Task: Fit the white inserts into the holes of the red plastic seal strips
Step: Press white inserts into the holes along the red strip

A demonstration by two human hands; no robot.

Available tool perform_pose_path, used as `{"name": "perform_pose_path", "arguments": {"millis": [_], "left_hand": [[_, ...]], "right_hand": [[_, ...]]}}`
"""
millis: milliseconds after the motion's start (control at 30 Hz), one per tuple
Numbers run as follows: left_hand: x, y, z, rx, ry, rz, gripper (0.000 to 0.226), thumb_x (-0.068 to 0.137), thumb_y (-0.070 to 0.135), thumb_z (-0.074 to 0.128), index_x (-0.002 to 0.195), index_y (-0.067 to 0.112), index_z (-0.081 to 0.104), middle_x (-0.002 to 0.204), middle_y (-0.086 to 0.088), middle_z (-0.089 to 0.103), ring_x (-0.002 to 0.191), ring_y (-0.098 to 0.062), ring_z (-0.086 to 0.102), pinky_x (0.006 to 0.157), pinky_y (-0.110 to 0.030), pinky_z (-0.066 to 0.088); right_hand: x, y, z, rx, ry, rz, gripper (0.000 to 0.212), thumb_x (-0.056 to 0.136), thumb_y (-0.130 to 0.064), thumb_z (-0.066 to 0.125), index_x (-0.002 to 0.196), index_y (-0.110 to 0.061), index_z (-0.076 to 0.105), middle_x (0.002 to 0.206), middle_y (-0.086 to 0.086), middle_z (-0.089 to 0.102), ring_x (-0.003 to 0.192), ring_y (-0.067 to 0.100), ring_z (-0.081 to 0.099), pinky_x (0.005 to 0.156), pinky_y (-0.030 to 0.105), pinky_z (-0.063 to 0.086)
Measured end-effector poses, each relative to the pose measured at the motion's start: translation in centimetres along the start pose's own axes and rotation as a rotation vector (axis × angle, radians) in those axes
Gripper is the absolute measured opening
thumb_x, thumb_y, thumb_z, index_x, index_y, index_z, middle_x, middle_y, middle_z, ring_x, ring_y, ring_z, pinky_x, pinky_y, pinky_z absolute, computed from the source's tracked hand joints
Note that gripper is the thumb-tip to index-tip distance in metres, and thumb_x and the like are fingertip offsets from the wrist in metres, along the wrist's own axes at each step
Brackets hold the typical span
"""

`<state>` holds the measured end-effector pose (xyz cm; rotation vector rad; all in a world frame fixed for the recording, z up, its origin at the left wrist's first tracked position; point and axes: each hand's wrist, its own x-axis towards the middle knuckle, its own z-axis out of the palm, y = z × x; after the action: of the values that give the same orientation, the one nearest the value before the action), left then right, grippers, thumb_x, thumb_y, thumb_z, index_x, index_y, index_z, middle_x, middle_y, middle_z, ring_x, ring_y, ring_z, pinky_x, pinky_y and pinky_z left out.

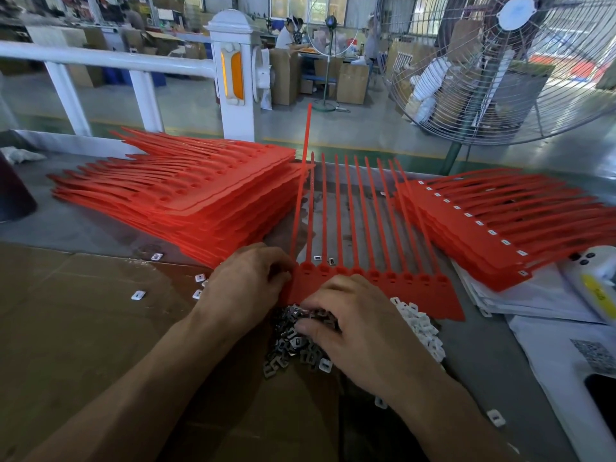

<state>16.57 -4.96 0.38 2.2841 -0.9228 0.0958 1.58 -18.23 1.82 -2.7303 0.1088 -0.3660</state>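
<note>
Left hand (246, 281) pinches the red seal strip (376, 288); right hand (346, 315) fingers apparently curl over inserts (420, 325).

Bench (100, 225): grey, carrying everything.
Cardboard sheet (66, 328): lying flat at 7 o'clock.
Red strip stacks: sitting at 10 o'clock (186, 188) and 3 o'clock (493, 228).
White inserts (420, 325): lying heaped at centre.
Papers (540, 301): lying at 4 o'clock.
</note>
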Motion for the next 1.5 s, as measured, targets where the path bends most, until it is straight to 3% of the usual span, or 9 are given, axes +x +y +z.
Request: {"name": "perform_pose_path", "arguments": {"millis": [200, 500, 600, 767, 900, 1100, 1267, 1433, 1500], "left_hand": [[-0.1, 0.2, -0.1, -0.090, 0.003, -0.052, 0.017, 0.089, 0.022, 0.072, 0.103, 0.031, 0.070, 0.096, 0.015, 0.068, 0.091, -0.004, 0.063, 0.085, -0.036, 0.055], [-0.1, 0.4, -0.1, -0.165, 0.015, -0.103, 0.033, 0.089, 0.019, 0.075, 0.120, 0.027, 0.066, 0.105, 0.014, 0.069, 0.097, -0.004, 0.064, 0.092, -0.031, 0.053], [-0.1, 0.5, -0.2, -0.162, 0.000, -0.106, 0.032, 0.091, 0.021, 0.073, 0.121, 0.027, 0.066, 0.107, 0.014, 0.069, 0.098, -0.004, 0.064, 0.093, -0.031, 0.053], [-0.1, 0.6, -0.3, -0.165, -0.004, -0.109, 0.028, 0.092, 0.023, 0.071, 0.119, 0.028, 0.067, 0.107, 0.014, 0.069, 0.099, -0.003, 0.064, 0.092, -0.031, 0.054], [-0.2, 0.6, -0.4, -0.155, -0.012, -0.106, 0.028, 0.093, 0.025, 0.070, 0.120, 0.029, 0.066, 0.106, 0.015, 0.069, 0.099, -0.002, 0.063, 0.092, -0.031, 0.054], [-0.1, 0.5, -0.3, -0.144, 0.016, -0.095, 0.026, 0.092, 0.027, 0.071, 0.117, 0.029, 0.068, 0.103, 0.016, 0.068, 0.094, 0.000, 0.063, 0.087, -0.028, 0.055], [-0.2, 0.4, -0.1, -0.126, 0.055, -0.069, 0.023, 0.091, 0.031, 0.071, 0.114, 0.031, 0.068, 0.104, 0.015, 0.067, 0.093, -0.001, 0.062, 0.087, -0.032, 0.055], [-0.1, 0.6, -0.1, -0.134, 0.127, 0.011, 0.017, 0.091, 0.030, 0.070, 0.108, 0.031, 0.070, 0.098, 0.015, 0.065, 0.088, -0.002, 0.060, 0.080, -0.031, 0.053], [-0.2, 1.0, -0.3, -0.174, 0.150, 0.076, 0.015, 0.091, 0.026, 0.071, 0.105, 0.031, 0.071, 0.094, 0.016, 0.066, 0.085, -0.002, 0.061, 0.075, -0.024, 0.051]], "right_hand": [[0.6, -1.3, 1.0, -0.071, -0.001, -0.048, 0.036, 0.099, -0.056, 0.054, 0.126, -0.036, 0.065, 0.119, -0.015, 0.055, 0.111, 0.009, 0.044, 0.098, 0.031, 0.038], [0.9, -1.7, 1.1, -0.115, 0.029, -0.048, 0.014, 0.101, -0.035, 0.057, 0.106, -0.033, 0.070, 0.102, -0.014, 0.057, 0.097, 0.009, 0.047, 0.089, 0.029, 0.038], [0.9, -1.7, 1.1, -0.121, 0.044, -0.048, 0.012, 0.101, -0.035, 0.055, 0.104, -0.031, 0.066, 0.100, -0.014, 0.057, 0.095, 0.008, 0.047, 0.089, 0.028, 0.038], [0.7, -1.7, 1.2, -0.108, -0.005, -0.059, 0.029, 0.100, -0.049, 0.056, 0.124, -0.035, 0.061, 0.115, -0.015, 0.054, 0.107, 0.009, 0.045, 0.094, 0.030, 0.036], [0.8, -1.7, 1.4, -0.099, 0.022, -0.072, 0.013, 0.100, -0.042, 0.059, 0.108, -0.036, 0.067, 0.106, -0.015, 0.057, 0.102, 0.008, 0.047, 0.092, 0.029, 0.036], [0.8, -1.2, 1.2, 0.043, 0.152, -0.019, 0.004, 0.095, -0.038, 0.069, 0.096, -0.035, 0.068, 0.094, -0.018, 0.064, 0.091, 0.003, 0.051, 0.086, 0.023, 0.037], [0.6, -1.0, 1.0, 0.148, 0.194, 0.038, 0.004, 0.095, -0.037, 0.071, 0.094, -0.034, 0.068, 0.087, -0.019, 0.066, 0.085, 0.002, 0.056, 0.078, 0.014, 0.037], [0.5, -0.3, 0.5, 0.332, 0.228, 0.102, 0.005, 0.097, -0.024, 0.071, 0.094, -0.026, 0.072, 0.071, -0.018, 0.065, 0.065, 0.003, 0.062, 0.057, 0.017, 0.045], [0.4, -0.1, 0.2, 0.445, 0.231, 0.167, 0.008, 0.097, -0.024, 0.071, 0.092, -0.030, 0.072, 0.073, -0.015, 0.068, 0.064, 0.006, 0.064, 0.056, 0.021, 0.050]]}}
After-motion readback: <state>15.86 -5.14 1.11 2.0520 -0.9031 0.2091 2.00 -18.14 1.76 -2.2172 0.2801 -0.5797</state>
